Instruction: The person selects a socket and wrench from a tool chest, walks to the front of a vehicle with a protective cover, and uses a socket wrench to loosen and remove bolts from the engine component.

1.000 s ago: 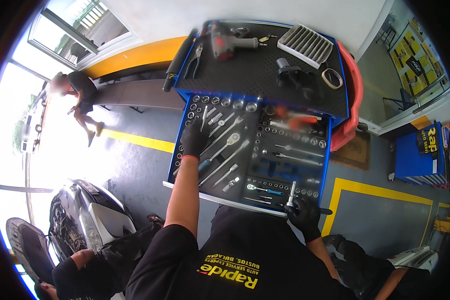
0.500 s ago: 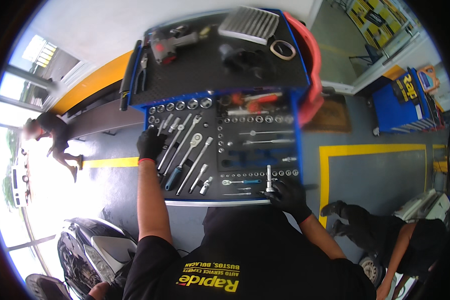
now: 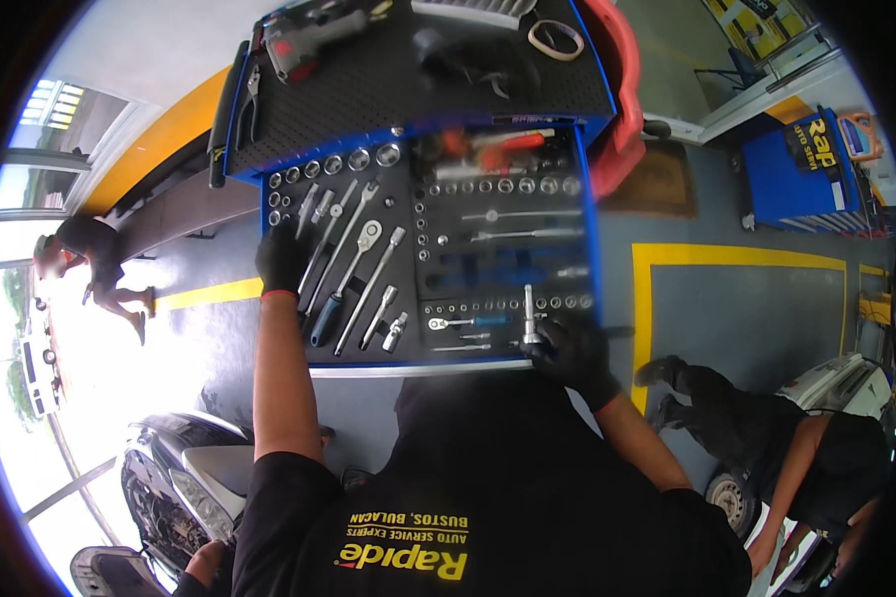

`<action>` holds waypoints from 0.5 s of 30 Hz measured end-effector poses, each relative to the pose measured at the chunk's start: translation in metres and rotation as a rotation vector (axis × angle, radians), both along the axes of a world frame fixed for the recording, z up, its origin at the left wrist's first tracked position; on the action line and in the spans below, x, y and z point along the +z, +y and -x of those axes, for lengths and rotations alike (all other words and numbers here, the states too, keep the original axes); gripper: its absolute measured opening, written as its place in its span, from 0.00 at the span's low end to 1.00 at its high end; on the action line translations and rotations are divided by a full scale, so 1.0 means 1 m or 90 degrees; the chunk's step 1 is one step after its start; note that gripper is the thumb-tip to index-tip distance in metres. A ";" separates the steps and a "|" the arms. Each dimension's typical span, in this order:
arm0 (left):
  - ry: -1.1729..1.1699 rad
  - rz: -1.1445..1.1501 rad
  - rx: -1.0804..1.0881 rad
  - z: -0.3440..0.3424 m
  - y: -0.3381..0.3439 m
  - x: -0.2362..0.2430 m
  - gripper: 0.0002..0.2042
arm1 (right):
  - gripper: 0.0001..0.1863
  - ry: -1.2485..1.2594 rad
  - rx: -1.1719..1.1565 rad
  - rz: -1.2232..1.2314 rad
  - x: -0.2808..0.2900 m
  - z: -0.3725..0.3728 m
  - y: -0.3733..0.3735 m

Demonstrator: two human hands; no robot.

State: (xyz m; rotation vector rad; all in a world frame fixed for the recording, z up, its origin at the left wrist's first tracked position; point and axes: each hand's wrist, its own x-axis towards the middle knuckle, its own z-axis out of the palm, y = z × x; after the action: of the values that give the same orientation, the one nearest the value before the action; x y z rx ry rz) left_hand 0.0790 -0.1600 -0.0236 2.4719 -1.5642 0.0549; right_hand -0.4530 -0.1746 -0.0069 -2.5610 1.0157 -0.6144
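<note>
My right hand [image 3: 573,348], in a black glove, is closed around a ratchet with a chrome extension [image 3: 529,310] on it, at the front right of an open tool drawer [image 3: 393,370]. A dark handle end sticks out to the right of that hand. My left hand [image 3: 281,263], also black-gloved, is at the drawer's left side, beside short extension bars [image 3: 309,205] and small sockets [image 3: 274,199]. Its fingers blend into the black foam, so their grip is hidden. Between the hands lie a large blue-handled ratchet [image 3: 346,277] and a small ratchet [image 3: 468,322].
On the cabinet top [image 3: 368,109] are an impact gun [image 3: 309,45], pliers [image 3: 252,101] and a tape roll [image 3: 556,40]. A red plastic piece [image 3: 622,99] borders its right side. A person [image 3: 757,438] bends at the lower right, another [image 3: 95,259] at far left. A motorcycle [image 3: 184,478] stands lower left.
The view has shifted, so the cabinet and drawer sit higher in the picture. Both hands keep nearly the same places over the drawer, the right still holding the ratchet.
</note>
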 end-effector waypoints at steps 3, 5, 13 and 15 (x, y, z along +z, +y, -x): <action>0.072 0.047 0.086 0.015 0.014 0.003 0.21 | 0.21 -0.028 -0.002 0.033 -0.004 0.001 -0.001; 0.060 0.076 0.099 0.031 0.034 -0.002 0.20 | 0.21 -0.040 -0.003 0.057 -0.008 0.002 -0.001; -0.001 0.041 -0.116 0.115 0.127 0.011 0.11 | 0.20 -0.057 0.011 0.083 -0.003 -0.002 -0.002; 0.057 0.021 -0.020 0.137 0.138 0.022 0.18 | 0.19 -0.016 0.013 0.015 -0.001 -0.003 -0.003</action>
State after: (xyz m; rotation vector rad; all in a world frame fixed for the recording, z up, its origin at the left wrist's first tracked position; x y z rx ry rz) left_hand -0.0576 -0.0221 -0.0019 2.3903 -1.5524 -0.0343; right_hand -0.4501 -0.1776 -0.0083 -2.5746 0.9779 -0.6552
